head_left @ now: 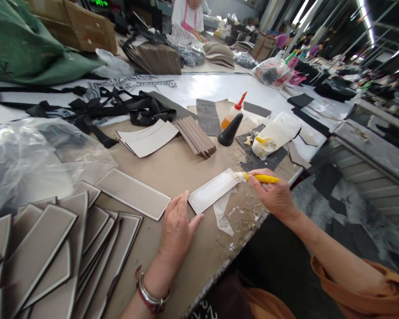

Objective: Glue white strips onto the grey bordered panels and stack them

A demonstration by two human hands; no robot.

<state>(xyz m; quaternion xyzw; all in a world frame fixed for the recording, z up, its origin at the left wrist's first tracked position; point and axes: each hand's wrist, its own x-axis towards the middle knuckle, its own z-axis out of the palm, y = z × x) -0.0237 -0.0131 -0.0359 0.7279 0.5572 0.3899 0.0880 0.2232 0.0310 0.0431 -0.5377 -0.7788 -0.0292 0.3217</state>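
Far left: a crumpled clear plastic bag (26,164) on the table (182,170), with a heap of green cloth (23,44) behind it. Below the bag, along the near-left edge, a fanned spread of grey panels (46,257) with dark borders, overlapping one another. Further back, a tangle of black straps (96,106) across the white part of the tabletop. Just right of the fan, a single grey panel (133,193), flat and apart from the rest. Beyond that, a small stack of pale panels (149,138), then a leaning row of brown cards (195,136) just beside it.

Near centre, the left hand (177,228), palm down on the table and holding nothing: fingers stretched out side by side, thumb spread to the right, tips at the near end of the white strip (213,190). On that wrist, a metal bangle (151,297). White strip flat on the table near its front edge, between the two hands, slanting up to the right, surface glossy.

Right of the strip, the right hand (274,195), fingers clamped on the yellow-handled brush (261,178), bristles resting on the strip's far end. Behind the brush, a black cone (231,130), a glue bottle (234,113) with a red nozzle, and a white tub (279,130) on its side over a dark mat (269,159). Far back, a co-worker (182,17) in white at another pile.
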